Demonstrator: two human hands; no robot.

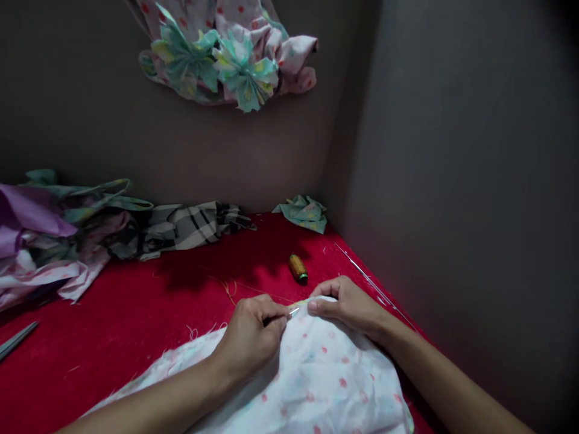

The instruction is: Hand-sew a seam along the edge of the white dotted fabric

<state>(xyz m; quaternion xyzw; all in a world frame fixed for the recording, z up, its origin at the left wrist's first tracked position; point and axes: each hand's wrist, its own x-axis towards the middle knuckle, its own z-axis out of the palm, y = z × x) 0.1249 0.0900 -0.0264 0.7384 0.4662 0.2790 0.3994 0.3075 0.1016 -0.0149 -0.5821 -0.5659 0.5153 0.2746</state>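
My left hand (251, 334) pinches a small sewing needle (294, 311) at the top edge of a white cloth with pink dots (316, 380). My right hand (344, 307) grips that same folded edge from the other side, its fingertips close to the needle. The cloth lies under both forearms. A loose yellowish thread (230, 290) runs across the red surface toward my hands. Beyond my hands stands a small spool of golden thread (298, 268), lying on its side and not touching either hand.
A red cloth-covered table (113, 301) meets grey walls at the back and right. Along the back lie plaid fabric (190, 229), purple and pink cloth (31, 217) and a teal scrap (303, 214). A long thin metal rod (373, 283) lies at right; a metal blade (18, 340) shows at left.
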